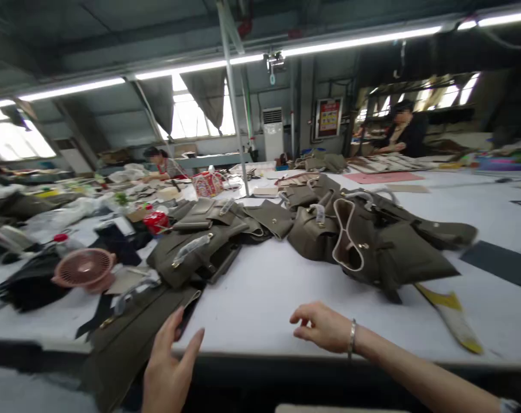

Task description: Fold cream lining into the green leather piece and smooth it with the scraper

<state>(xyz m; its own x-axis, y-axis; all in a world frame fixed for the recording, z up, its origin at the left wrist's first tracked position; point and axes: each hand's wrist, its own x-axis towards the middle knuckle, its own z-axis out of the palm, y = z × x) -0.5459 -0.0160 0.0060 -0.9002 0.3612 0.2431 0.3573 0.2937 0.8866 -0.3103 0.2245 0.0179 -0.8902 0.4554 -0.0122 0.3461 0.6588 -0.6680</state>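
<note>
My left hand (170, 364) is raised at the table's front edge, thumb and fingers apart, with nothing held. Just beyond and left of it lies an olive-green leather bag (131, 321), flat and hanging over the edge; whether my fingertips touch it I cannot tell. My right hand (323, 328), a bracelet at its wrist, hovers over the white tabletop with fingers loosely curled and apart, holding nothing. Beyond it to the right rests an open olive bag (349, 235) with a pale-edged mouth. Another olive bag (195, 252), its handle wrapped in clear plastic, lies left of centre.
A pink fan (86, 268) stands at the left beside a black bag (32, 281). To the right are a yellow-and-white strip (452, 318) and a dark flat sheet (501, 264). A metal pole (234, 103) rises mid-table. Two people sit or stand farther back.
</note>
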